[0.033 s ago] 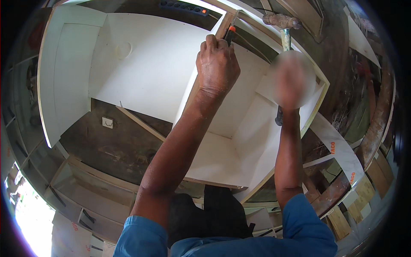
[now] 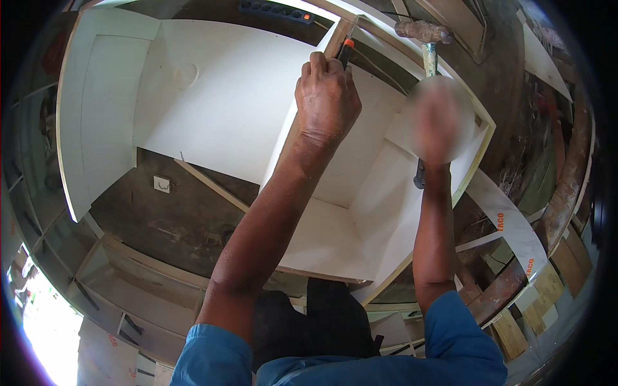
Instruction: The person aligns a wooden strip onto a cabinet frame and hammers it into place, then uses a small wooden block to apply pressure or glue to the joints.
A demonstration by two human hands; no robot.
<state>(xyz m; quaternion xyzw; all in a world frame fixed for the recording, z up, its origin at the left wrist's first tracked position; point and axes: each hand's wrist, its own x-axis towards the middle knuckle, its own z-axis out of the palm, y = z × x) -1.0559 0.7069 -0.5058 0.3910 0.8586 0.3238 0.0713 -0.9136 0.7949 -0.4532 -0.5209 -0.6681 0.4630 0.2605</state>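
My left hand [image 2: 327, 96] is closed around a black-handled tool with an orange collar [image 2: 347, 45]. Its far end lies at the wooden edge of a divider panel [image 2: 340, 37], close to the cabinet's top corner joint; its exact kind is unclear. A hammer [image 2: 423, 31] with a rusty head and a worn pale shaft is in my right hand [image 2: 440, 122], which is blurred over; the dark grip end sticks out below it. Both hands are above a white open cabinet carcass [image 2: 212, 83], the right one over its right-hand compartment.
A black power strip [image 2: 277, 11] with an orange switch lies beyond the cabinet. Left of me, a wall socket plate [image 2: 161, 184] rests on the dark floor. More cabinet frames [image 2: 148, 276] stand at lower left. Boards and offcuts [image 2: 544, 299] lie at the right.
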